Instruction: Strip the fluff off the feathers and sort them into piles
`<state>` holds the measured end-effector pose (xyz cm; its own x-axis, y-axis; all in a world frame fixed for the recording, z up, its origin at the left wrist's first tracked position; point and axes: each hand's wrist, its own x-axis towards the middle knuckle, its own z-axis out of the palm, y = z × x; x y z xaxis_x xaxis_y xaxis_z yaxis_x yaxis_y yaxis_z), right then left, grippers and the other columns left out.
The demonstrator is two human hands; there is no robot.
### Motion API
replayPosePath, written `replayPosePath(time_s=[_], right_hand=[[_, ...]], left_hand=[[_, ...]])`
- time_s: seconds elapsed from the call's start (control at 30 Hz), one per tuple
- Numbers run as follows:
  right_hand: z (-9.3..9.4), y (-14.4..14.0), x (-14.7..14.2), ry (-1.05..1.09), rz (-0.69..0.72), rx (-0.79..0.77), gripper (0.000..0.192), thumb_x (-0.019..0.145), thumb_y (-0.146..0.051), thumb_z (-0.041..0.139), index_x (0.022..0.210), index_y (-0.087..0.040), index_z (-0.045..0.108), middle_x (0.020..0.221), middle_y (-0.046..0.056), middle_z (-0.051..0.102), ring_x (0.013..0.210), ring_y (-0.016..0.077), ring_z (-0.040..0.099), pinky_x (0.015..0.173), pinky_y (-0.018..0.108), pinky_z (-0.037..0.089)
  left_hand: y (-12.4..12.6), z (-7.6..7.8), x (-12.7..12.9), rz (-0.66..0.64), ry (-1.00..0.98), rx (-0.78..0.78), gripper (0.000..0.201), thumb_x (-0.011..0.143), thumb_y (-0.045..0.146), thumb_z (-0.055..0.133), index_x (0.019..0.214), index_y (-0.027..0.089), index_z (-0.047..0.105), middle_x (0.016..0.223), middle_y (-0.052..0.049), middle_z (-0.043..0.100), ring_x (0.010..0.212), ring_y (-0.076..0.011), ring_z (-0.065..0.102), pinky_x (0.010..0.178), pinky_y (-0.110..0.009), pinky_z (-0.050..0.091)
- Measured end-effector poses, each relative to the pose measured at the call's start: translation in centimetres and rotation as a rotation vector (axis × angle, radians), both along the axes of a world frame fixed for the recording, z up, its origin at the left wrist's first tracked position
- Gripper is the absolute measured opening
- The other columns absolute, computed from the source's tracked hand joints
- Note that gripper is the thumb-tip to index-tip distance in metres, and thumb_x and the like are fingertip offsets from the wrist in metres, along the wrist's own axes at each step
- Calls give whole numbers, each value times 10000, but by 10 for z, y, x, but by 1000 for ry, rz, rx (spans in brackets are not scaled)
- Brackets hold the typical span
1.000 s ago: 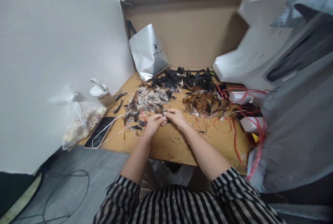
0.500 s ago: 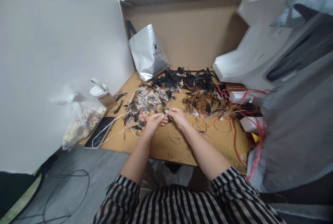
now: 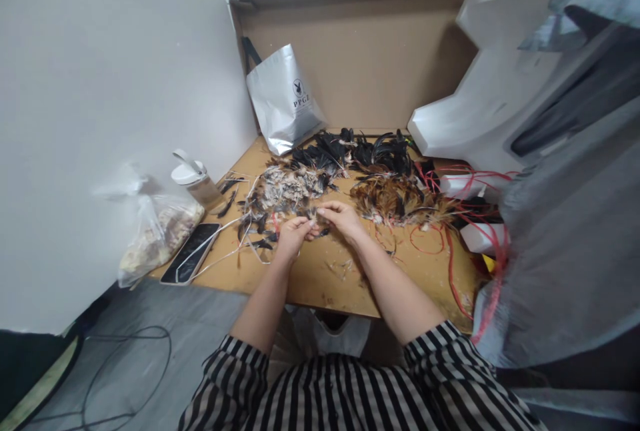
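Observation:
My left hand [image 3: 293, 233] and my right hand [image 3: 340, 217] meet fingertip to fingertip over the wooden table [image 3: 320, 277], pinching a small dark feather [image 3: 316, 216] between them. Just beyond them lies a pile of speckled grey-white feathers [image 3: 287, 189]. A brown-gold feather pile [image 3: 395, 199] sits to the right of my right hand, and black feathers [image 3: 363, 149] lie further back. Loose red strings [image 3: 453, 244] trail across the right side of the table.
A silver shopping bag [image 3: 283, 101] leans on the cardboard back panel. At the left edge stand a lidded bottle [image 3: 196, 181], a phone [image 3: 191, 253] and a clear bag of scraps [image 3: 153, 234]. White foam blocks [image 3: 490, 97] and grey cloth crowd the right. A cable loops on the floor [image 3: 125, 364].
Both hands have shifted slightly away from me toward the speckled feather pile, still pinched together on the feather. Nothing else has moved.

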<state>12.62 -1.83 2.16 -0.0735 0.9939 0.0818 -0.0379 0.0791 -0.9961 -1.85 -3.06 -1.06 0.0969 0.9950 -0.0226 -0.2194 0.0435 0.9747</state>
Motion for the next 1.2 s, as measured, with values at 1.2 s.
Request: replayPosePath(time_s=[1.2], right_hand=[[-1,-5,-7,49,98,-90,281,591,-373,613,730,-128,616,488,-34,510,409,48,337,432,192,247]], left_hand=[[3,0,-3,53,-160,-8,219,616,295,651,709,122,555,650,-38,627,548,-105,586,475,-177,405]])
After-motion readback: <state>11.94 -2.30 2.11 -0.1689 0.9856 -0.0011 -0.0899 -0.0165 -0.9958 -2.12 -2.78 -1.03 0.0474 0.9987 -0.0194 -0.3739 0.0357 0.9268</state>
